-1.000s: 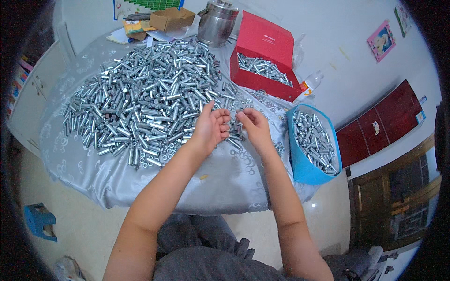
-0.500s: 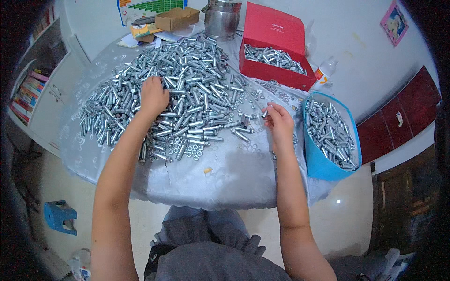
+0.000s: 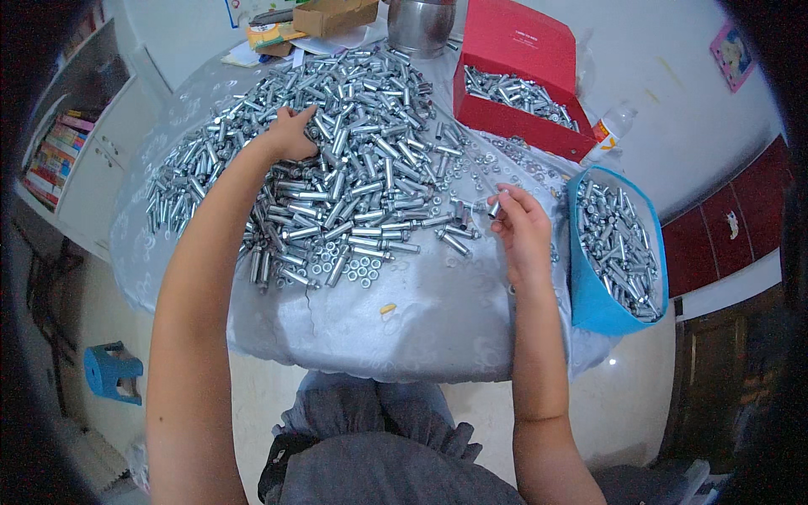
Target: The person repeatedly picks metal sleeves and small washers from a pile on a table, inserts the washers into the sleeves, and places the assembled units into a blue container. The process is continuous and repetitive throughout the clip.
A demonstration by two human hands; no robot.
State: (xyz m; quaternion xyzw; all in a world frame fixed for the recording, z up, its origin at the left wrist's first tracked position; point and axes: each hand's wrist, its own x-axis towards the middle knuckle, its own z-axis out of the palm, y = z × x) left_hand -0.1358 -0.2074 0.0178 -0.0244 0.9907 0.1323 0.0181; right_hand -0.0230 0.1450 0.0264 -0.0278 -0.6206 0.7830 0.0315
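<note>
A large heap of shiny metal expansion bolts point(image 3: 370, 160) covers the far left and middle of the table. My left hand point(image 3: 290, 136) reaches onto the heap's left middle, fingers apart, touching or just over the bolts. No bolt shows in its grasp. Right of the heap, my right hand point(image 3: 526, 227) pinches one expansion bolt point(image 3: 494, 209) between thumb and fingers, a little above the table. Loose nuts point(image 3: 364, 271) lie at the heap's near edge, and small nuts or washers point(image 3: 484, 160) are scattered on its right side.
A blue fabric bin point(image 3: 610, 316) full of bolts stands at the right edge of the table point(image 3: 438, 337). Behind it are an open red box point(image 3: 522, 130) with more bolts and a plastic bottle point(image 3: 613, 130). At the back are a metal pot point(image 3: 421, 29) and a cardboard box point(image 3: 335, 17).
My left hand has moved farther over the heap, and its fingers have spread. The right hand still holds the bolt, nearly in place. The whole view has shifted slightly.
</note>
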